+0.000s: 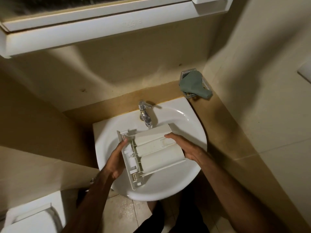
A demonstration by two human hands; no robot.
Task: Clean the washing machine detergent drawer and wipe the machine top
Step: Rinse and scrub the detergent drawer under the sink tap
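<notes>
The detergent drawer (151, 152) is held upside down over the white sink (193, 130), directly below the chrome faucet (145, 115). The left hand (116, 158) grips the drawer's front panel edge; the right hand (183, 147) grips the rear end, fingers lying over the underside. A green cloth (193, 84) lies in a wall-mounted soap holder (186, 74) beyond the sink. No legible writing is visible.
</notes>
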